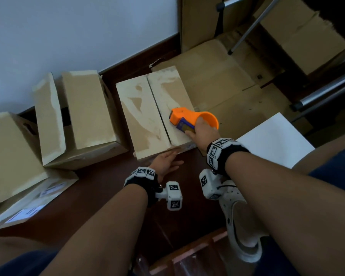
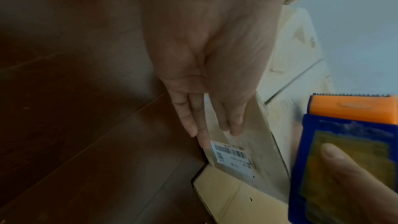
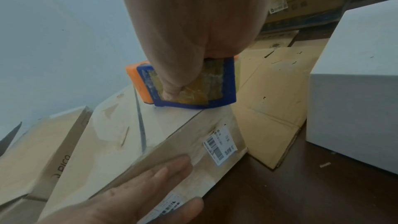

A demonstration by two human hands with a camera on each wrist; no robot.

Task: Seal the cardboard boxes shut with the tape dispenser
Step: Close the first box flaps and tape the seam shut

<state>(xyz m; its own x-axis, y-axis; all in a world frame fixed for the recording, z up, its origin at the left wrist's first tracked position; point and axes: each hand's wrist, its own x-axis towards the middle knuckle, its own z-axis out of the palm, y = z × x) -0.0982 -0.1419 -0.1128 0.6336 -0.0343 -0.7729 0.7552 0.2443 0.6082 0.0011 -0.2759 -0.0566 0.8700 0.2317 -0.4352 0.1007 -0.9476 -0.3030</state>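
A closed cardboard box (image 1: 145,114) lies on the dark floor, its two top flaps meeting at a bare seam (image 1: 159,114). My right hand (image 1: 202,130) grips the orange and blue tape dispenser (image 1: 187,118), which sits on the right flap near the box's front right corner (image 3: 185,81). My left hand (image 1: 165,161) lies flat with straight fingers against the box's near side wall (image 2: 215,108), close to a barcode label (image 2: 232,156). The same hand (image 3: 137,190) shows on that wall in the right wrist view.
Two more cardboard boxes (image 1: 84,108) (image 1: 10,150) stand to the left along the white wall. Flattened cardboard (image 1: 223,82) lies behind and to the right. A white box (image 1: 277,140) sits at the right. Metal tripod legs (image 1: 253,26) stand at the back right.
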